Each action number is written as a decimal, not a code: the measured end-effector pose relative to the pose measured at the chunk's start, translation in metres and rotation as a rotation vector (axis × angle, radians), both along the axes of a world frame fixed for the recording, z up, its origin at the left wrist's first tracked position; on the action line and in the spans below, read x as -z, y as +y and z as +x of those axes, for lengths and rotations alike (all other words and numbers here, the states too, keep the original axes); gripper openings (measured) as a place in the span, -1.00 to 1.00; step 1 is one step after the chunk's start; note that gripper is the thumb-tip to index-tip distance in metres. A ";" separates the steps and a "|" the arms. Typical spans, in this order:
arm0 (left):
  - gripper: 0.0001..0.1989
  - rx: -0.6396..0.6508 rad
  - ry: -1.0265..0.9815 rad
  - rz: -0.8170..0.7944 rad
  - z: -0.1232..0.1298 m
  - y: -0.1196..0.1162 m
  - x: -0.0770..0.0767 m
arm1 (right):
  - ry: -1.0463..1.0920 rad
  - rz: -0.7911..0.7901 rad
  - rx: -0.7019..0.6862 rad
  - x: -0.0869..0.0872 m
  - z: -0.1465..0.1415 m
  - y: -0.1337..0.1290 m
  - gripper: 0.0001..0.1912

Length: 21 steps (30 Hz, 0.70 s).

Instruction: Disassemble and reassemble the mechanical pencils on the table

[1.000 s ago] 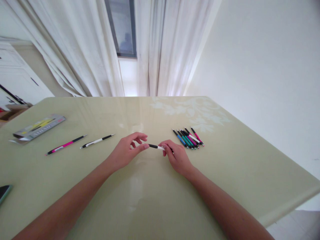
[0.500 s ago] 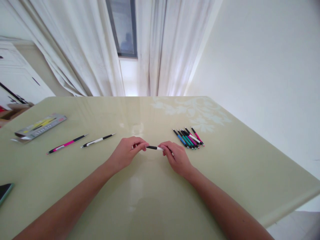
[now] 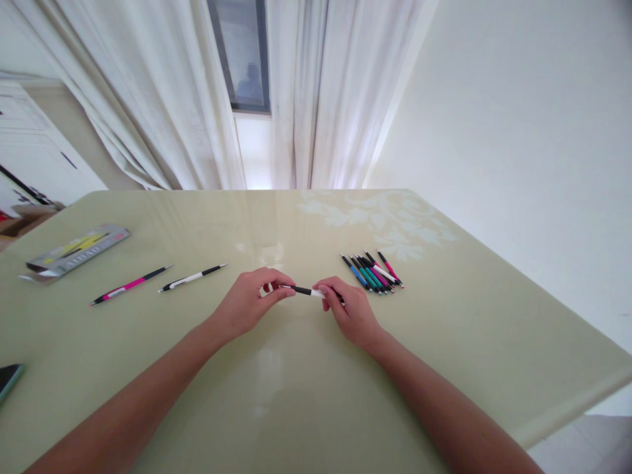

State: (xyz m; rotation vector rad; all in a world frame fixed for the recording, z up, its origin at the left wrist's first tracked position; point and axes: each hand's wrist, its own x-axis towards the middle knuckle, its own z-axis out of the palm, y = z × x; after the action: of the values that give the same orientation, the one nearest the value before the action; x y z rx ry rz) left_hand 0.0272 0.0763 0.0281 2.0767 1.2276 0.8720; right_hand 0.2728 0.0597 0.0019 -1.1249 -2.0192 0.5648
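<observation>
A white pen with a black grip [image 3: 303,290] is held level above the table, spanning both hands. My left hand [image 3: 254,297] is closed in a pinch at its tip, thumb below and fingers above. My right hand [image 3: 349,309] grips the white barrel, and the pen's black rear end pokes out behind the fingers. Left of my left hand lie another white and black pen [image 3: 193,278] and a pink and black pen [image 3: 131,285]. Just beyond my right hand is a group of several pens [image 3: 372,271] in blue, green, purple, white and pink.
An opened pen box [image 3: 79,250] rests on the left of the pale green table [image 3: 276,395]. Part of a dark phone-like object [image 3: 10,378] shows at the left edge. Curtains [image 3: 162,85] and a white wall [image 3: 518,131] stand behind and to the right.
My left thumb and fingers have shifted slightly, so more of the pen's tip end shows between them. The right hand still holds the barrel; the other pens lie as before.
</observation>
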 end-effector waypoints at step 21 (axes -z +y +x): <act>-0.70 0.075 0.001 -0.049 -0.001 0.002 0.001 | 0.077 0.011 0.006 -0.002 -0.001 -0.001 -0.73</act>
State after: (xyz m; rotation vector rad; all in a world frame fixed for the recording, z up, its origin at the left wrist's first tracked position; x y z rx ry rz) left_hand 0.0258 0.0781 0.0275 2.0711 1.1522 0.7988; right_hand 0.2721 0.0587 0.0035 -1.0866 -1.9505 0.5843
